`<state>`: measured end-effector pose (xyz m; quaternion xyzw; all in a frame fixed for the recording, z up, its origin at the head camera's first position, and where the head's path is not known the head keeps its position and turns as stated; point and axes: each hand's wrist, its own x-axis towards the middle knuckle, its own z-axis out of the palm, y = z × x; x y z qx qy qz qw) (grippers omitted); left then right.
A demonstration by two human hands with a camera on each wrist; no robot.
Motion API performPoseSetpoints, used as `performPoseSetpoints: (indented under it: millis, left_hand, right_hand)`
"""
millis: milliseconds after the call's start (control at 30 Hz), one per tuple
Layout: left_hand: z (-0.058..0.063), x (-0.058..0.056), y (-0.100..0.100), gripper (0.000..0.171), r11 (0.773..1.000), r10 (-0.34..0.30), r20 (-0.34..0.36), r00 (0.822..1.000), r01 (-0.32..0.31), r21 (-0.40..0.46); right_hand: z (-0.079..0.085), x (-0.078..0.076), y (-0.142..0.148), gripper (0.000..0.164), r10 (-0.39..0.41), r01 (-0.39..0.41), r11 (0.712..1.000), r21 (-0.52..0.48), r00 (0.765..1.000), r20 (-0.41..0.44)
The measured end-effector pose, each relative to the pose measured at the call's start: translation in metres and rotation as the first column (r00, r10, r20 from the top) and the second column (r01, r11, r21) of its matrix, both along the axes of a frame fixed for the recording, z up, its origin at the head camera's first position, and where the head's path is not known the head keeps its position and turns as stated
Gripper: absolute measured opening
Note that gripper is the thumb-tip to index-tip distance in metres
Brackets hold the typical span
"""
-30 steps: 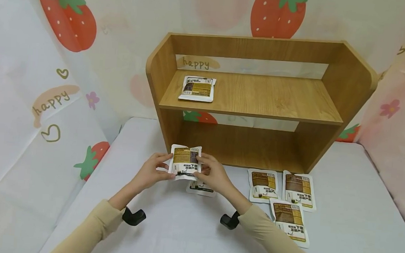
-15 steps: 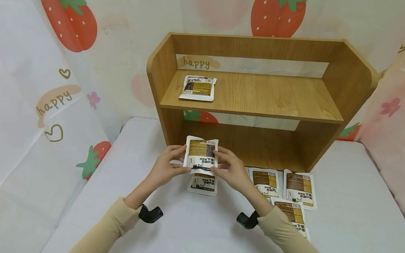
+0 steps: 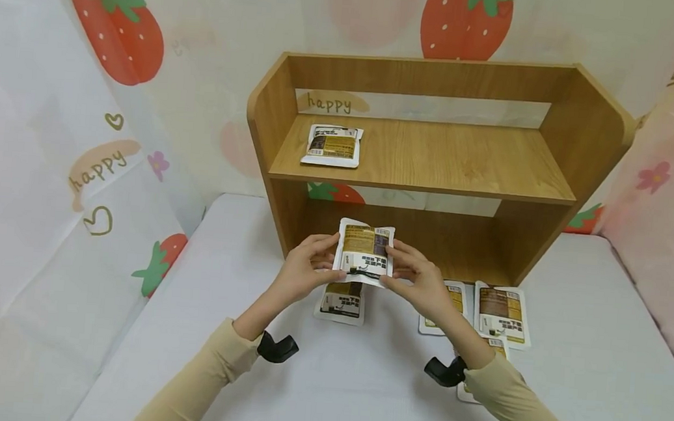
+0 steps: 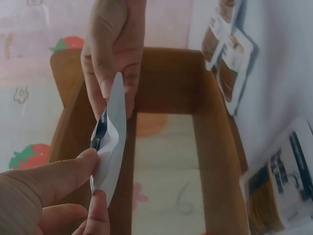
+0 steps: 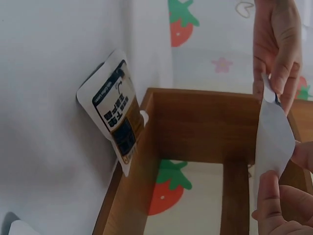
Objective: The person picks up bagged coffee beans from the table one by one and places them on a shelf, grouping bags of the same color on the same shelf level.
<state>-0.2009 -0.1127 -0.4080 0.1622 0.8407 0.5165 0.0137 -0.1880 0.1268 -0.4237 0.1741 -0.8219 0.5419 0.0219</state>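
A white food pouch [image 3: 365,251] with a brown and gold label is held up in front of the shelf's lower opening. My left hand [image 3: 301,270] pinches its left edge between thumb and fingers, while my right hand [image 3: 422,283] pinches the right edge. Seen edge-on in the left wrist view, the pouch [image 4: 110,147] bulges in the middle. Below it on the table lies another pouch [image 3: 342,303], its upper part hidden by the held one. On the upper board of the wooden shelf [image 3: 452,156] a similar pouch [image 3: 332,146] lies at the left.
To the right of the right hand, several more pouches lie on the white table [image 3: 347,394], among them one pouch [image 3: 502,313] near the shelf's front corner. The right forearm partly covers two of them. Strawberry-print cloth [image 3: 206,64] hangs behind and at the sides.
Both hands have carried the held pouch to the right and slightly farther up in the head view. More of the pouch beneath now shows. The right forearm covers more of the right-hand pouches.
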Motion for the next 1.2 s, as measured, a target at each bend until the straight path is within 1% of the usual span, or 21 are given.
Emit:
performPoseSetpoints:
  millis: [100,133,233,300,333,367,600,767,900,1067,1200]
  left_hand:
    - [0.004,-0.001,0.007,0.071,1.0,-0.02,0.018,1.0,0.02,0.019]
    - [0.01,0.002,0.009,0.071,0.999,-0.028,0.032,0.999,0.027,0.027]
    - [0.015,0.002,0.015,0.07,0.998,-0.041,0.055,0.998,0.038,0.057]
    - [0.019,0.003,0.018,0.069,0.996,-0.049,0.059,0.997,0.045,0.072]
    - [0.02,0.003,0.02,0.069,0.997,-0.049,0.052,0.997,0.045,0.07]
    - [0.018,0.002,0.021,0.069,0.996,-0.048,0.039,0.998,0.046,0.071]
    - [0.027,0.005,0.031,0.066,0.994,-0.078,-0.061,0.995,0.083,0.077]
    - [0.036,0.008,0.039,0.064,0.993,-0.092,-0.147,0.985,0.102,0.059]
    - [0.048,0.009,0.046,0.062,0.991,-0.108,-0.192,0.975,0.121,0.057]
    - [0.063,0.004,0.053,0.063,0.989,-0.124,-0.21,0.97,0.138,0.053]
    - [0.074,-0.007,0.058,0.062,0.992,-0.115,-0.23,0.966,0.125,0.03]
  right_hand:
    - [0.003,0.004,0.009,0.055,-0.021,0.021,0.999,-0.042,1.0,0.01]
    - [0.005,0.006,0.012,0.055,-0.025,0.026,0.998,-0.06,1.0,0.013]
    - [0.009,0.009,0.018,0.056,-0.03,0.032,0.995,-0.095,0.999,0.018]
    - [0.012,0.011,0.021,0.057,-0.03,0.031,0.993,-0.11,1.0,0.011]
    - [0.013,0.012,0.023,0.056,-0.032,0.032,0.993,-0.109,0.999,0.004]
    - [0.014,0.013,0.024,0.056,-0.036,0.036,0.994,-0.104,0.999,-0.002]
    - [0.027,0.02,0.035,0.055,-0.063,0.056,0.994,-0.093,0.995,-0.071]
    - [0.038,0.025,0.042,0.055,-0.072,0.06,0.993,-0.104,0.99,-0.123]
    - [0.047,0.027,0.048,0.055,-0.062,0.039,0.987,-0.158,0.987,-0.146]
    - [0.06,0.024,0.054,0.054,-0.066,0.03,0.98,-0.195,0.982,-0.178]
    - [0.075,0.017,0.058,0.052,-0.066,0.034,0.98,-0.195,0.984,-0.163]
